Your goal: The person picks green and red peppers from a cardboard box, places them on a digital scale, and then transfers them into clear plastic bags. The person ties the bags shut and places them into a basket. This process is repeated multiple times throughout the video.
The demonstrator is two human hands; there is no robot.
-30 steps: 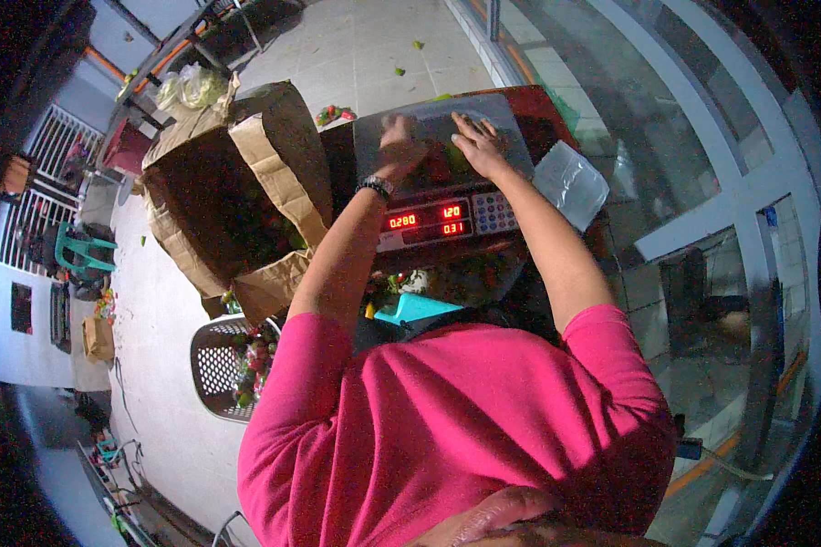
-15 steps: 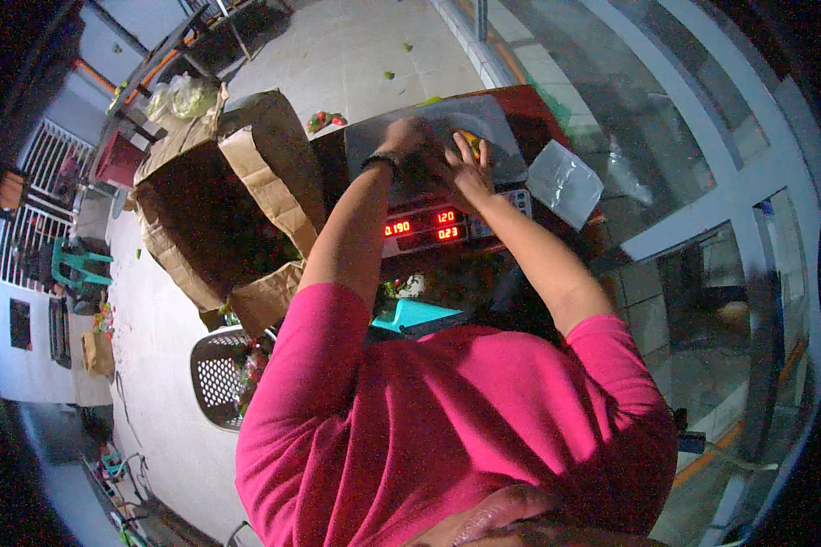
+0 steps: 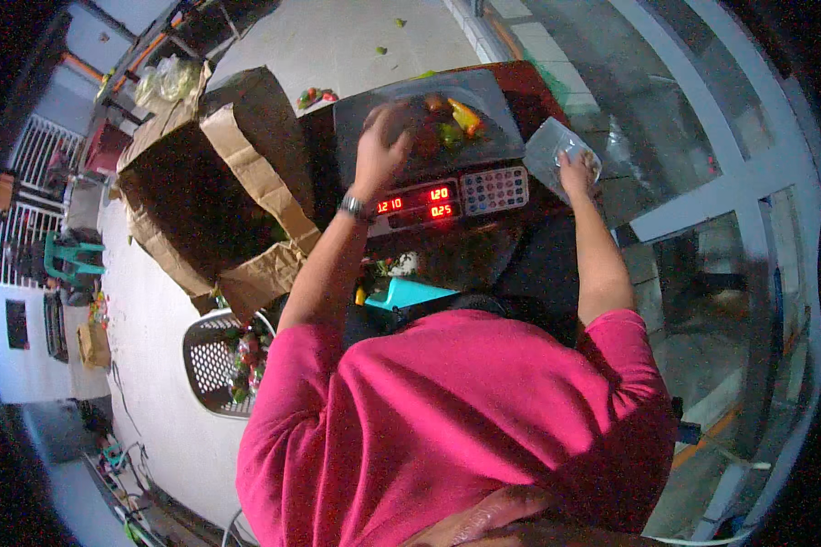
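A digital scale (image 3: 420, 205) with a lit red display stands before me. On its grey pan (image 3: 356, 96) lie what look like peppers: a yellow-orange one (image 3: 465, 118), a green one (image 3: 449, 137) and a darker reddish-brown one (image 3: 436, 102). Over the left part of the pan, beside the produce, is my left hand (image 3: 385, 146), thumb apart from the fingers and nothing visible in it. To the right of the scale, my right hand (image 3: 576, 173) has its fingers closed on a clear plastic bag (image 3: 549, 146); several such bags may be stacked there.
A large open cardboard box (image 3: 169, 210) stands left of the scale. Below it on the floor sits a perforated basket (image 3: 212, 365) with wrapped red and green produce. A turquoise object (image 3: 410, 294) is near my body. Glass panels with a pale frame (image 3: 684, 219) run along the right.
My hands have parted: the right has moved from the pan to the plastic bags, the left slightly leftward off the produce. The peppers now show on the pan, and the display reading differs.
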